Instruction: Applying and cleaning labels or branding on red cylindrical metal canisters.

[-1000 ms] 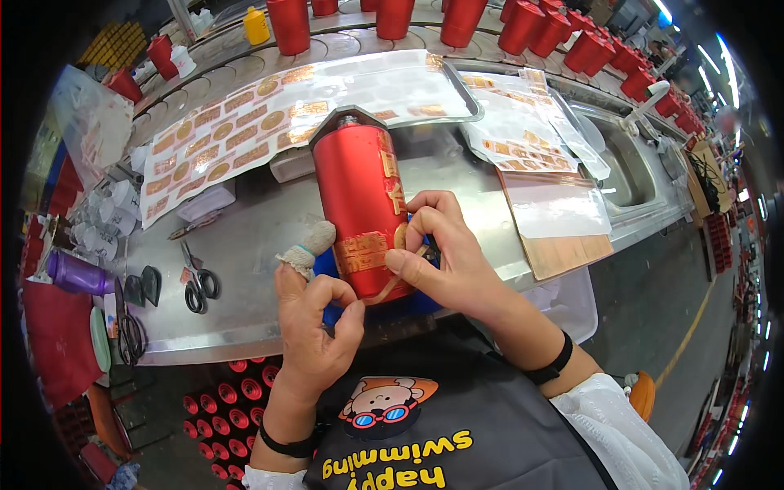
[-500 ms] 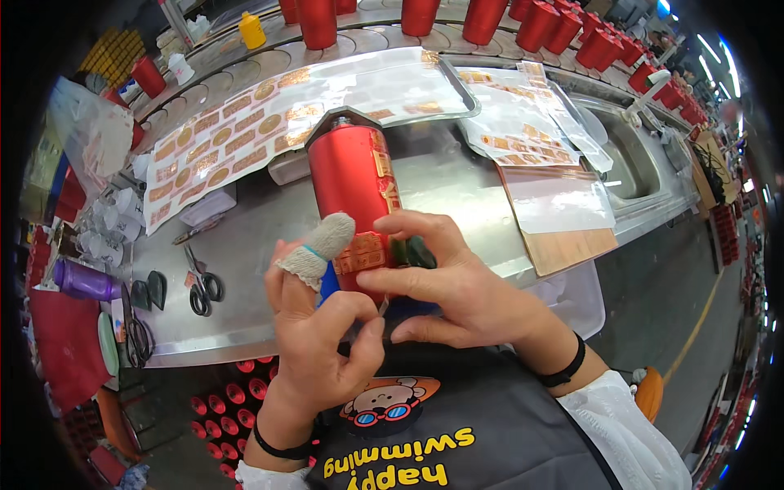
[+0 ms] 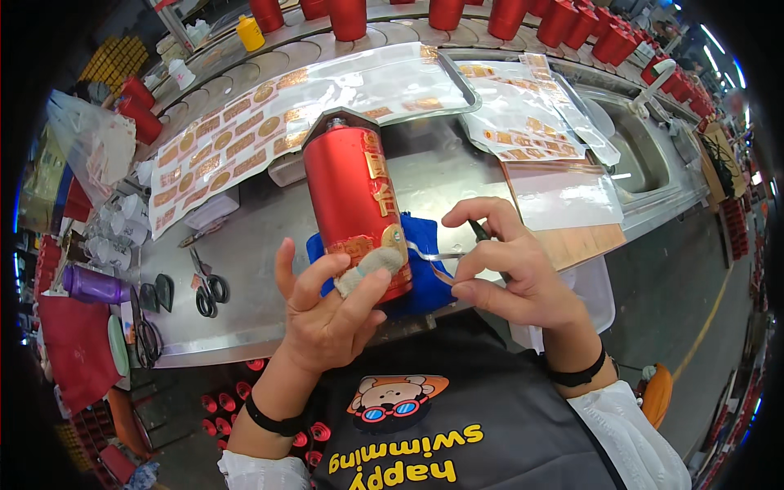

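A red bottle (image 3: pixel 347 184) with gold decorations down its side lies on a blue cloth (image 3: pixel 429 286), its neck end resting at a dark angular holder (image 3: pixel 347 114). My left hand (image 3: pixel 331 314) lies over its near end, fingers spread. One finger wears a knitted grey-white finger cover (image 3: pixel 377 268) and presses beside a small round sticker (image 3: pixel 394 238). The bottle's near end is partly hidden by that hand. Just right of the bottle, my right hand (image 3: pixel 518 273) is closed on metal tweezers (image 3: pixel 441 256), their tips pointing at it. A dark object (image 3: pixel 478 230) shows between its fingers.
Sheets of gold stickers (image 3: pixel 237 135) cover the tray at the back; more sheets (image 3: pixel 523 122) lie to the right. Scissors (image 3: pixel 208 286) and a purple cup (image 3: pixel 94 283) are at left. A sink (image 3: pixel 633 155) is at right; red containers (image 3: pixel 445 12) line the conveyor.
My right hand has moved right, off the bottle, and the tweezers now show. My left hand's covered finger has come down onto the bottle. The bottle has turned, bringing its gold decorations more into view.
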### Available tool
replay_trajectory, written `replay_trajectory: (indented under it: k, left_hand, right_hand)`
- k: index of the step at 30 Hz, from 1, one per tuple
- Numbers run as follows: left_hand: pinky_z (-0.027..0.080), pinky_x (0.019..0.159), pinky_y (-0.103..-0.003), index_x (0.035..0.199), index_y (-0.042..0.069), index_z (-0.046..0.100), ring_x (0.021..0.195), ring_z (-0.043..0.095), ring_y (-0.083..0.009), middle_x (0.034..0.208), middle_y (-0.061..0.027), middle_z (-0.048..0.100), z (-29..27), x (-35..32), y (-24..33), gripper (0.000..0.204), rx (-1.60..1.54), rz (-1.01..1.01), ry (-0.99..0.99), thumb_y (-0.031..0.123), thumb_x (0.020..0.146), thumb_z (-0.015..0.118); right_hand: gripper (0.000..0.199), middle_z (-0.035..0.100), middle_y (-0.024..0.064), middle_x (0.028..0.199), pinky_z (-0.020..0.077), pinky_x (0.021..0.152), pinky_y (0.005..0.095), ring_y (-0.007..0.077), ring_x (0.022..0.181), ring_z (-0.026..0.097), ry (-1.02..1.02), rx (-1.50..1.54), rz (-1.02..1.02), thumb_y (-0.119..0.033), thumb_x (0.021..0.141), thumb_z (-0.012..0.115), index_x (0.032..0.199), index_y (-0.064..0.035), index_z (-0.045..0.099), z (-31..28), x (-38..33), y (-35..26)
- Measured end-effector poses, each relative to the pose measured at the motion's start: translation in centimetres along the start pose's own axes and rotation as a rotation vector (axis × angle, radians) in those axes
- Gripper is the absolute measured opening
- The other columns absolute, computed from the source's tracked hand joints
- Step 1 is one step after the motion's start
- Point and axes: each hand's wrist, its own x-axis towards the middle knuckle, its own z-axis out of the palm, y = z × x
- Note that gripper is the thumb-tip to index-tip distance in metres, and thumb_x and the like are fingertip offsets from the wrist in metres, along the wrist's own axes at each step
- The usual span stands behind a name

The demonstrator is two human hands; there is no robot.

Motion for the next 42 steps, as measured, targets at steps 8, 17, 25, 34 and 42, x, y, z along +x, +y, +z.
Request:
replay_trajectory:
  k: [8, 17, 25, 34, 42]
  left_hand:
    - [0.022, 0.110, -0.061, 0.110, 0.008, 0.062, 0.100, 0.055, -0.0266, 0.103, -0.0074, 0.062, 0.6, -2.6, 0.8, 0.024, -0.006, -0.087, 0.129, 0.024, 0.092, 0.057]
    - [0.024, 0.106, -0.047, 0.104, 0.009, 0.066, 0.117, 0.045, -0.0391, 0.132, -0.0229, 0.052, -3.3, 3.9, 2.9, 0.029, -0.462, -0.305, 0.112, 0.033, 0.087, 0.065]
    - [0.023, 0.106, -0.045, 0.083, 0.008, 0.061, 0.122, 0.041, -0.0381, 0.132, -0.0241, 0.050, -4.1, 4.9, 3.4, 0.016, -0.742, -0.209, -0.047, 0.023, 0.086, 0.065]
    - [0.024, 0.106, -0.044, 0.082, 0.005, 0.061, 0.122, 0.041, -0.0345, 0.133, -0.0220, 0.051, -1.8, -0.7, 2.2, 0.011, -0.498, -0.535, 0.095, 0.016, 0.086, 0.063]
    - [0.025, 0.106, -0.042, 0.084, 0.005, 0.060, 0.119, 0.044, -0.0329, 0.133, -0.0220, 0.052, 0.0, -2.3, 1.8, 0.010, -0.498, -0.630, 0.194, 0.015, 0.087, 0.062]
  right_hand:
    - [0.012, 0.052, 0.0124, 0.120, 0.0388, 0.093, 0.0403, 0.0308, 0.113, 0.046, -0.007, -0.049, -0.028, -0.007, 0.072, 0.075, 0.078, -0.0088, 0.064, -1.0, 0.7, -0.9]
    - [0.019, 0.051, 0.0141, 0.118, 0.0396, 0.091, 0.0453, 0.0367, 0.108, 0.049, -0.071, -0.278, -0.281, -0.009, 0.065, 0.077, 0.077, -0.0083, 0.064, -0.6, 1.8, -4.5]
    - [0.016, 0.051, 0.0170, 0.116, 0.0410, 0.091, 0.0386, 0.0300, 0.105, 0.051, -0.097, -0.298, -0.133, -0.014, 0.072, 0.077, 0.080, -0.0068, 0.066, -2.6, 2.1, -7.9]
    - [0.016, 0.050, 0.0147, 0.112, 0.0391, 0.090, 0.0424, 0.0355, 0.105, 0.047, -0.089, -0.218, -0.080, -0.010, 0.076, 0.074, 0.081, -0.0050, 0.059, 3.7, 3.1, -2.4]
    - [0.014, 0.050, 0.0153, 0.113, 0.0378, 0.091, 0.0429, 0.0351, 0.106, 0.047, -0.037, -0.230, 0.002, -0.010, 0.078, 0.072, 0.081, -0.0052, 0.060, 5.0, 2.9, -1.9]
